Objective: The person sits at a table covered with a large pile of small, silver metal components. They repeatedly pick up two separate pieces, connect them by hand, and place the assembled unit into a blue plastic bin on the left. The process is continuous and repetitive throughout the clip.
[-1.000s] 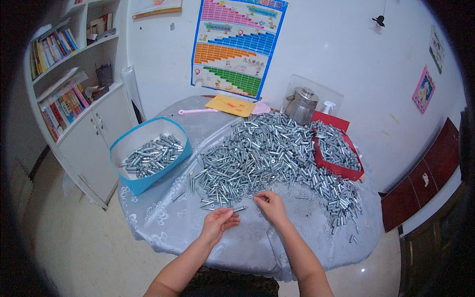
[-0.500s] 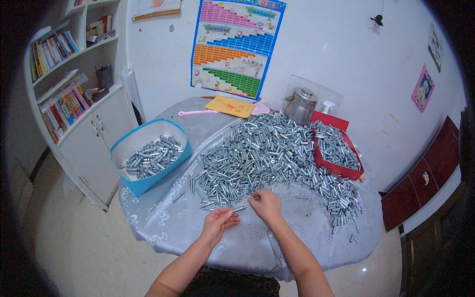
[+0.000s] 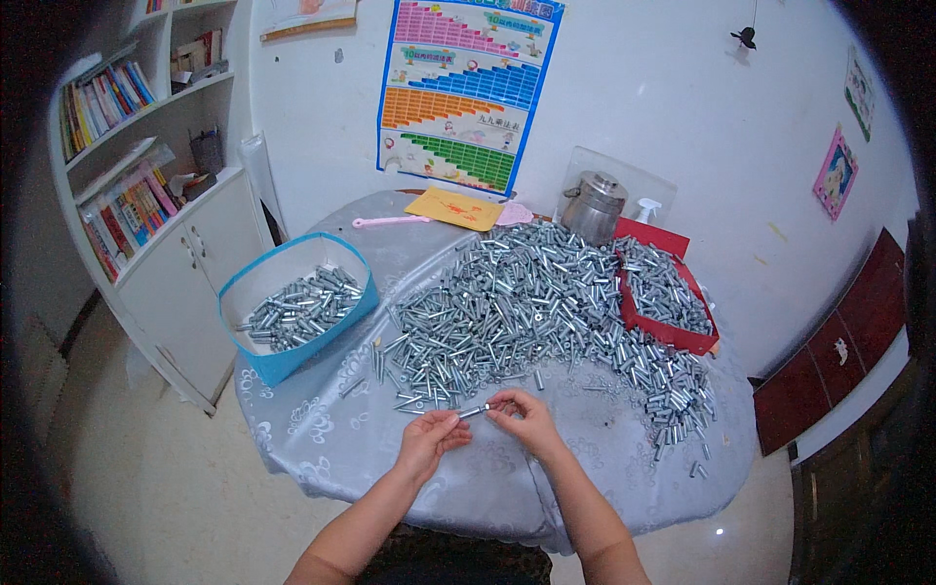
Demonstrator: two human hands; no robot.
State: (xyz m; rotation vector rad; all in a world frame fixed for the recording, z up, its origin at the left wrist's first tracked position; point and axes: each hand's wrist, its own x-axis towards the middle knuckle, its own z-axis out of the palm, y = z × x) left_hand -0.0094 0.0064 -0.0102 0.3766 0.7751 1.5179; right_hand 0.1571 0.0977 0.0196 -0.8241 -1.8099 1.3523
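My left hand point(image 3: 427, 441) pinches a slim silver bolt point(image 3: 472, 411) between thumb and fingertips, its free end pointing right. At that end my right hand point(image 3: 525, 421) has its thumb and fingers pressed together. Whatever tiny part those fingers hold is too hidden to name. Both hands are above the near part of the table, just in front of a big heap of silver bolts and metal sleeves point(image 3: 507, 302). A lone sleeve point(image 3: 538, 380) lies behind my right hand.
A blue-rimmed fabric box point(image 3: 268, 366) with metal sleeves stands left. At right, a red box point(image 3: 673, 338) is full of similar parts. Small rings point(image 3: 609, 388) are scattered on the grey tablecloth point(image 3: 322, 439). Behind the heap are a metal kettle point(image 3: 593, 208), yellow envelope point(image 3: 453, 209) and spray bottle point(image 3: 646, 210).
My right hand has come back from the heap's near edge to the end of the bolt. The left hand has stayed in place. A lone sleeve now shows behind the right hand.
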